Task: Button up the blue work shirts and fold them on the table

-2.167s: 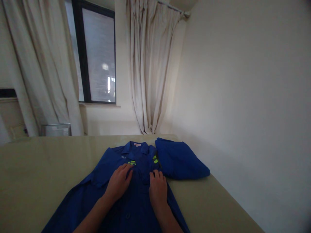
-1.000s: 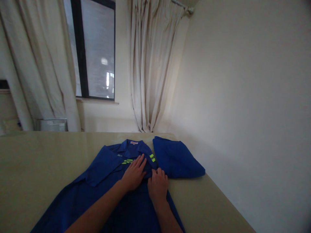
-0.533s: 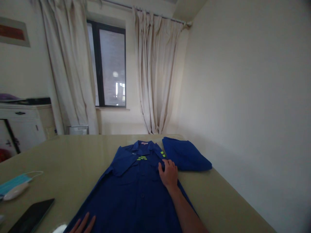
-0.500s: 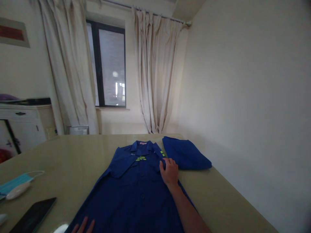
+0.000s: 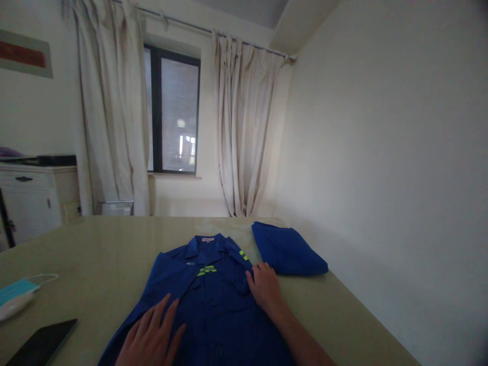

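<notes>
A dark blue shirt (image 5: 213,310) lies spread on the table, its collar away from me and its sleeves folded inward, with yellow-green strips on them. My left hand (image 5: 152,330) is over the shirt's left part, fingers spread, holding nothing. On the shirt's right edge, by the folded sleeve, rests my right hand (image 5: 265,287), its fingers apart. A folded blue cloth (image 5: 287,249) lies just beyond my right hand, at the back right.
The pale green table (image 5: 107,259) meets the wall on the right. At the left lie a black phone (image 5: 43,343), a blue face mask (image 5: 17,290) and a white object (image 5: 15,305). A white cabinet (image 5: 30,198) stands behind the left side.
My left hand has come up from the bottom edge onto the shirt. The shirt's collar end now appears lower and further left. My right hand stays at the shirt's right edge.
</notes>
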{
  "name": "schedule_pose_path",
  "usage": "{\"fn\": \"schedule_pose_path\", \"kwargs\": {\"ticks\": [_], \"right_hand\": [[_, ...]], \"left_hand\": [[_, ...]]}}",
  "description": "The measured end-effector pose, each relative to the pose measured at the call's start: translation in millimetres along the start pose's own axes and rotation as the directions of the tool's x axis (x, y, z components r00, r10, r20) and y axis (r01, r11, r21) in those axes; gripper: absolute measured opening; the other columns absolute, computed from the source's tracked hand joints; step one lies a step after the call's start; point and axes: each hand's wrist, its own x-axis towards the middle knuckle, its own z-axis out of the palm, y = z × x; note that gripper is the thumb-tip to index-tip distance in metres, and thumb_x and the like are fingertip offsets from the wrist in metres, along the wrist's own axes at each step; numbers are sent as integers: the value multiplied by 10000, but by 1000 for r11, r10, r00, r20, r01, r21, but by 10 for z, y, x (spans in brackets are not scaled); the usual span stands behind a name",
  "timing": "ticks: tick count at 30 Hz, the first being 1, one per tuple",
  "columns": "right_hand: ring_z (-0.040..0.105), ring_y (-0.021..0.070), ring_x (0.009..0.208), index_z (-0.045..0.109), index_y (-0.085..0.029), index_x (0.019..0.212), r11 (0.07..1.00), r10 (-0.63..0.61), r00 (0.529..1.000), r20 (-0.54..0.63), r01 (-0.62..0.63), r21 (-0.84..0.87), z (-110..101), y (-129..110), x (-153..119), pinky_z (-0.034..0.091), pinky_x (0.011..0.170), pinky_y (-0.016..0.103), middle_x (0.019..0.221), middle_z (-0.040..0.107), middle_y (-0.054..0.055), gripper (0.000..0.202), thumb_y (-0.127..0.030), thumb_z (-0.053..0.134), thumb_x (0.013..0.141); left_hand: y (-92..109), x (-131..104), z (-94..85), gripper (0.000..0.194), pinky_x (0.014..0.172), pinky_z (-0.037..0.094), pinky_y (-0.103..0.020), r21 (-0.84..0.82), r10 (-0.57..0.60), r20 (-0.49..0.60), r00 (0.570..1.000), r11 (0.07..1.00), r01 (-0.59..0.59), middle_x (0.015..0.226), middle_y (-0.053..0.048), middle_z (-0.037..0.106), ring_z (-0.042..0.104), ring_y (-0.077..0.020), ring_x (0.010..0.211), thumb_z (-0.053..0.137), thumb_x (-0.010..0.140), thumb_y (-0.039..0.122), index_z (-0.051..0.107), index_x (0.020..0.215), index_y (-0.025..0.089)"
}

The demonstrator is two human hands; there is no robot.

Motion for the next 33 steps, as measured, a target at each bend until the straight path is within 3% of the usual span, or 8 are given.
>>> {"fn": "schedule_pose_path", "kwargs": {"ticks": [2,4,8,11,16,20,27,33], "right_hand": [[579,300,1169,685,-193,1198,997,-58,998,-30,60,50,-10,-142,157,425,1006,421,1209,671,137,327,-320,445,1015],[552,280,1237,649,-220,1289,973,-183,982,35,176,152,25,-248,300,392,1067,410,1308,641,110,349,-322,492,995],[571,252,1270,673,-253,1291,938,-270,944,188,214,272,242,-280,529,418,1077,333,1400,617,69,450,-436,675,880],[546,284,1323,639,-238,1350,961,-150,969,198,95,261,419,-181,705,428,1090,370,1461,576,103,544,-459,685,855],[526,266,1349,615,-161,1372,969,56,992,113,-81,233,548,15,945,378,1141,372,1428,589,145,461,-306,474,958],[423,269,1439,571,-169,1430,973,63,995,75,-78,218,602,60,959,302,1197,376,1544,484,122,510,-306,498,944],[335,298,1499,445,-144,1536,987,75,972,223,-104,123,746,-28,946,262,1212,449,1624,368,131,643,-511,354,1016],[307,289,1507,453,-173,1530,983,12,972,236,-55,176,699,-13,1005,211,1215,446,1622,377,121,698,-622,354,1006]], "left_hand": [[200,417,-57,711,1222,196,-614,90,-82,36,996,993,78,1662,-79,323,275,-366,1527,419,916,591,431,1541,253],[303,720,-64,747,1209,159,-657,124,-152,116,981,983,138,1674,-105,281,236,-384,1538,379,929,601,352,1577,230],[218,1030,56,760,1219,133,-646,69,-105,177,979,993,95,1671,-95,286,233,-369,1542,317,939,651,348,1577,239],[57,1162,147,743,1235,132,-615,20,-46,159,986,999,44,1661,-64,316,240,-345,1544,335,935,676,391,1557,274],[-155,1377,189,679,1249,149,-583,-26,-48,159,986,998,53,1660,-30,314,248,-306,1546,320,966,642,397,1551,307],[-254,1513,223,688,1254,154,-573,-13,-55,163,985,998,58,1663,-24,305,253,-298,1545,319,967,647,380,1558,300],[-274,1608,257,677,1250,164,-579,-7,-66,136,988,998,68,1654,-25,329,279,-303,1536,326,969,643,402,1549,301],[-226,1606,188,677,1250,188,-523,106,-201,97,975,976,191,1638,-120,359,302,-308,1526,338,982,546,427,1539,172]]}}
